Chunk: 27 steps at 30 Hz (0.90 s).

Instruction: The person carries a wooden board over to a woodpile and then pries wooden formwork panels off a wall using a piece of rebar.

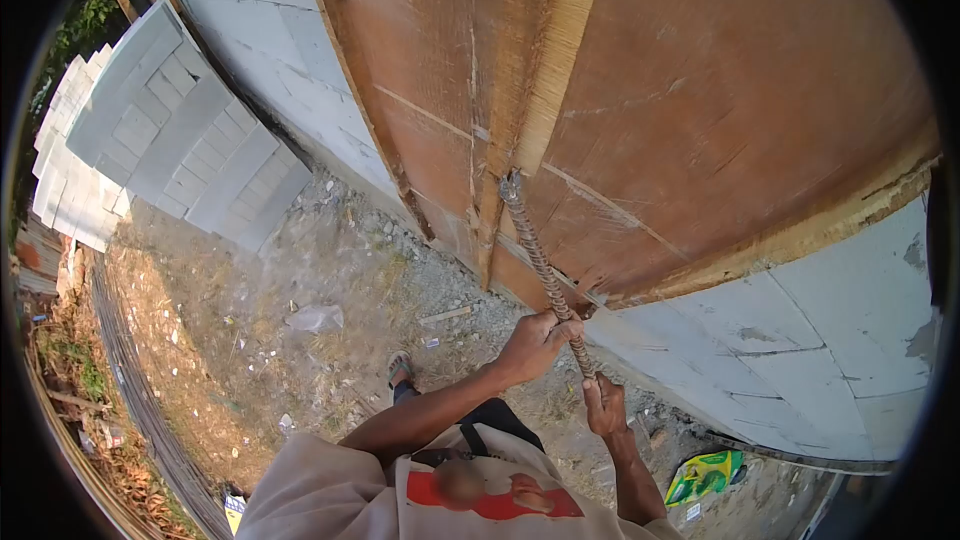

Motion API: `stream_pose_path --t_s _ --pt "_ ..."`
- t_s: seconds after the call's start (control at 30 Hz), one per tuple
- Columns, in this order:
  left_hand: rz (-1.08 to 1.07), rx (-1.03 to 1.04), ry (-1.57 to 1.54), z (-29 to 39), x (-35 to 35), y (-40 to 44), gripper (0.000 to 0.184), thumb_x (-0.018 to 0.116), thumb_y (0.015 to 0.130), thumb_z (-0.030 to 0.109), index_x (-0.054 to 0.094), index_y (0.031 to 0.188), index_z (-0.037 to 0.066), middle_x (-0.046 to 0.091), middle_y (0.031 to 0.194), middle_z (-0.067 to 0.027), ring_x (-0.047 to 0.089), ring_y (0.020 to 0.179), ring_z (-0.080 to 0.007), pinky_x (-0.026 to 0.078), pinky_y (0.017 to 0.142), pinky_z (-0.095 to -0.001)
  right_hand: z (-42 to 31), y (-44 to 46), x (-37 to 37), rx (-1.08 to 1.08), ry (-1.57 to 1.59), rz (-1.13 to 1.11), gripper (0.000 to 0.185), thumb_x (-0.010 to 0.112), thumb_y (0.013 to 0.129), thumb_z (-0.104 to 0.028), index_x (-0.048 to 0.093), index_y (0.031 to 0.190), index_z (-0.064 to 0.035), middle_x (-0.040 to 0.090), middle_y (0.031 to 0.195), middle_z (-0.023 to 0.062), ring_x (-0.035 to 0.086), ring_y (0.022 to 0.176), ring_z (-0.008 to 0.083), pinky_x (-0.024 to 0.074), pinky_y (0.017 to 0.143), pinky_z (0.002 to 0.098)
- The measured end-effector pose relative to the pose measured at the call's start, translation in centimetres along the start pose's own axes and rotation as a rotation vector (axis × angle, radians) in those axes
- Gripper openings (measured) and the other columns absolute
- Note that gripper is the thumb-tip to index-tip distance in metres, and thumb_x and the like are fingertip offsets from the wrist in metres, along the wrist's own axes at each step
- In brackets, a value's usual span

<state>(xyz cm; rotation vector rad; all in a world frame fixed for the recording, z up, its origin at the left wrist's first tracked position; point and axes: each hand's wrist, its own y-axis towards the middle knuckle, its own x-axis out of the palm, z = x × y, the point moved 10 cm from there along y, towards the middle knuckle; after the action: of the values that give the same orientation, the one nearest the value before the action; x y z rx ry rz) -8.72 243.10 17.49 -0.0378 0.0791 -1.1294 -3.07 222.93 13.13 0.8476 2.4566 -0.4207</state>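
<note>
A thick ribbed steel bar, a piece of rebar (541,265), slants up from my hands toward brown plywood formwork (740,90). My left hand (540,348) is closed around the bar at its lower middle. Lower down, near the bar's bottom end, my right hand (604,406) grips it with the fingers wrapped round. The bar's rough upper tip lies at the bottom end of a pale wooden batten (565,50) on the formwork; whether the two touch I cannot tell.
Grey block wall (750,350) flanks the formwork on both sides. Light blocks (190,130) are stacked at the left. A bundle of long rods (150,410) lies on the ground. A green and yellow bag (704,475) lies at the lower right, and rubble lines the wall's foot.
</note>
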Motion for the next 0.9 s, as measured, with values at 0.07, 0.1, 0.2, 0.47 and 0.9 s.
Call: stream_pose_path --t_s 0.07,0.1,0.2,0.47,0.9 --pt "-0.01 0.051 -0.018 -0.3 0.7 -0.4 0.04 0.059 0.106 0.04 0.069 0.111 0.002 0.071 0.097 -0.0122 0.065 0.093 -0.0211 0.051 0.086 -0.0363 -0.5 -1.4 -1.2 0.036 -0.027 -0.012 0.042 0.058 0.104 -0.037 0.06 0.086 0.0001 0.052 0.059 0.0152 0.053 0.051 0.03 0.043 0.054 0.0424" --pt "-0.027 0.087 -0.025 -0.3 1.2 -0.5 0.042 0.059 0.106 0.042 0.069 0.112 0.002 0.07 0.098 -0.0129 0.065 0.094 -0.0214 0.051 0.087 -0.0368 -0.6 -2.0 -1.7 0.083 -0.038 -0.026 0.045 0.058 0.105 -0.04 0.061 0.086 0.0003 0.051 0.059 0.014 0.05 0.051 0.026 0.0427 0.054 0.0421" --pt "-0.06 0.101 0.022 1.0 1.9 -0.1 0.045 0.057 0.106 0.044 0.07 0.109 0.0 0.07 0.097 -0.0131 0.064 0.093 -0.0225 0.05 0.086 -0.0381 -2.1 -2.3 -4.1 0.116 -0.103 -0.051 0.052 0.056 0.105 -0.046 0.061 0.083 0.001 0.05 0.06 0.0131 0.048 0.056 0.0233 0.0428 0.056 0.0429" --pt "-0.063 0.025 0.014 1.2 4.4 1.9 0.05 0.056 0.106 0.045 0.071 0.102 -0.002 0.068 0.094 -0.0133 0.061 0.088 -0.0211 0.049 0.083 -0.0381 -3.8 -0.6 -9.6 0.056 -0.245 -0.029 0.053 0.059 0.103 -0.044 0.059 0.078 0.0024 0.051 0.059 0.0171 0.047 0.054 0.0319 0.0417 0.057 0.0452" --pt "0.043 0.066 -0.019 0.3 1.6 2.3 0.053 0.056 0.104 0.05 0.071 0.105 0.0 0.068 0.086 -0.0111 0.061 0.081 -0.0196 0.05 0.078 -0.0365 1.1 2.5 -4.1 -0.045 -0.164 0.064 0.047 0.06 0.103 -0.04 0.056 0.077 -0.0009 0.051 0.058 0.0186 0.051 0.051 0.0392 0.041 0.053 0.0467"
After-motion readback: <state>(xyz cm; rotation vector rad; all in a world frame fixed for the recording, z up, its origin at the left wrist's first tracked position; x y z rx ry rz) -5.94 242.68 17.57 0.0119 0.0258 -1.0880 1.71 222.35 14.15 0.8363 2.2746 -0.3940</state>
